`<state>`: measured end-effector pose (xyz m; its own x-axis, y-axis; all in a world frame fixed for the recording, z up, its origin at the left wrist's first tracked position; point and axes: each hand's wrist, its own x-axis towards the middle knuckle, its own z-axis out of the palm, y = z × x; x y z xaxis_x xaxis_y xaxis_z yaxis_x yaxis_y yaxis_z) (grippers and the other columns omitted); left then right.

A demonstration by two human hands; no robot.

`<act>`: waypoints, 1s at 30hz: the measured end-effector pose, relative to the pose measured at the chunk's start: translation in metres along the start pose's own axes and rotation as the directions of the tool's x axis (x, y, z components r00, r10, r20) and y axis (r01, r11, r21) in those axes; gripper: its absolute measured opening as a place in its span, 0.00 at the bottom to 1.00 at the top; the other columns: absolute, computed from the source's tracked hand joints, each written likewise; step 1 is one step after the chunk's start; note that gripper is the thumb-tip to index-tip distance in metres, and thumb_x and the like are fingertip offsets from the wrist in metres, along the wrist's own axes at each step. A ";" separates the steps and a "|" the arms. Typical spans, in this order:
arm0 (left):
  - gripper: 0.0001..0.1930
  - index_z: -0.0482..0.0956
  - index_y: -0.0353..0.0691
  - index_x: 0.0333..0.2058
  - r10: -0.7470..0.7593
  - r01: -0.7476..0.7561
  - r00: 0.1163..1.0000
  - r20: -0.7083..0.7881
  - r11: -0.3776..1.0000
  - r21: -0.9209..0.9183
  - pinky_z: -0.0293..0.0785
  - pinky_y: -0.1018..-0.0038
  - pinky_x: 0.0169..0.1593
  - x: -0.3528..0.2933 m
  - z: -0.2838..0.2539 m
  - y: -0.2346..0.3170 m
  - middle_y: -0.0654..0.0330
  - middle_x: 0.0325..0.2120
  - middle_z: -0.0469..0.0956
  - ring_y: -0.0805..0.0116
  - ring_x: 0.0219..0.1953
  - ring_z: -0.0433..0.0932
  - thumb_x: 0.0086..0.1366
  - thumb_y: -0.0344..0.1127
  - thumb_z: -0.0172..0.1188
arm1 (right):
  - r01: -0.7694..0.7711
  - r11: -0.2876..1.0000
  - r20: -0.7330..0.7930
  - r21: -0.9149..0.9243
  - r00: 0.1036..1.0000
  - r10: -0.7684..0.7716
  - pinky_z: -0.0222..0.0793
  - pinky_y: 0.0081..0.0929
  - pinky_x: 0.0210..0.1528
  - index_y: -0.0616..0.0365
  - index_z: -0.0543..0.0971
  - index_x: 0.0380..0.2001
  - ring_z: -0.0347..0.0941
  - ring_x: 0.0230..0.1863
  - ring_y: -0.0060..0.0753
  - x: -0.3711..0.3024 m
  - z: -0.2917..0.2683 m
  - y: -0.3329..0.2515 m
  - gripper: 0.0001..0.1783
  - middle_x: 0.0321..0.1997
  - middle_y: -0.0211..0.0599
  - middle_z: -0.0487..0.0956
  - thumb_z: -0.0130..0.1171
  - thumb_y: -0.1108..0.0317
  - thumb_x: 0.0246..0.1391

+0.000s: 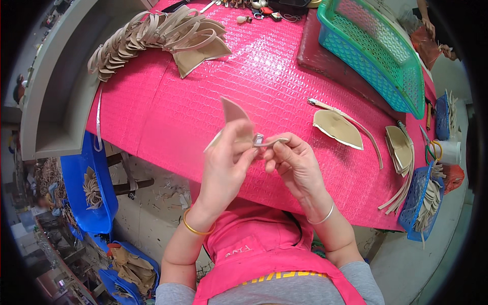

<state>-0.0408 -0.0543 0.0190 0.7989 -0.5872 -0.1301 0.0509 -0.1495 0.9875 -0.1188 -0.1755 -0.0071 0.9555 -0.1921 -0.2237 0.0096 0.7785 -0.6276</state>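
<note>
Over the near part of the pink-covered table (203,101), my left hand (222,160) grips a beige leather shoe piece (234,111), with pointed ends sticking out past the fingers. A small metal buckle (258,140) sits between my two hands. From it a narrow beige strap (276,143) runs to my right hand (296,165), pinched between thumb and fingers. Further right lies a similar leaf-shaped piece (338,129) beside its own long buckled strap. Several more strapped pieces (400,146) lie near the table's right edge.
At the far left of the table, a fanned row of strapped beige pieces (147,35). A green plastic basket (373,63) stands far right, a blue basket (419,195) of pieces at the right edge. Grey shelf (43,101) and blue bin (104,195) to the left. Another person's arm (426,19) shows far right.
</note>
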 end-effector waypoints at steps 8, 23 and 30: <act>0.13 0.73 0.34 0.41 -0.149 0.166 0.969 0.195 0.983 -0.073 0.55 0.89 0.18 0.012 -0.001 -0.014 0.63 0.24 0.76 0.88 0.17 0.61 0.55 0.24 0.51 | -0.013 0.996 -0.108 0.086 0.994 0.022 0.65 0.15 0.19 0.60 0.70 0.28 0.70 0.16 0.25 -0.004 0.000 0.012 0.07 0.20 0.36 0.74 0.50 0.67 0.51; 0.09 0.76 0.32 0.32 0.445 -0.377 0.888 -0.116 0.848 0.373 0.67 0.77 0.24 0.007 0.027 -0.036 0.52 0.21 0.75 0.66 0.20 0.74 0.49 0.22 0.56 | 0.065 0.997 -0.400 -0.049 0.913 -0.079 0.44 0.10 0.07 0.56 0.65 0.25 0.51 0.08 0.10 0.005 0.000 0.019 0.06 0.11 0.22 0.64 0.52 0.70 0.50; 0.09 0.75 0.29 0.34 0.202 -0.189 0.958 -0.203 0.979 0.080 0.71 0.82 0.30 0.006 0.027 -0.029 0.55 0.24 0.77 0.76 0.26 0.75 0.52 0.22 0.55 | 0.010 0.948 -0.266 -0.319 0.959 -0.100 0.45 0.09 0.09 0.58 0.65 0.33 0.55 0.11 0.09 0.020 -0.008 0.006 0.10 0.14 0.22 0.68 0.54 0.69 0.49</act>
<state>-0.0536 -0.0754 -0.0134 0.8973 -0.4314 0.0929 -0.1494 -0.0989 0.9838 -0.1015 -0.1793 -0.0211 0.8369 -0.4206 -0.3503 -0.0757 0.5450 -0.8350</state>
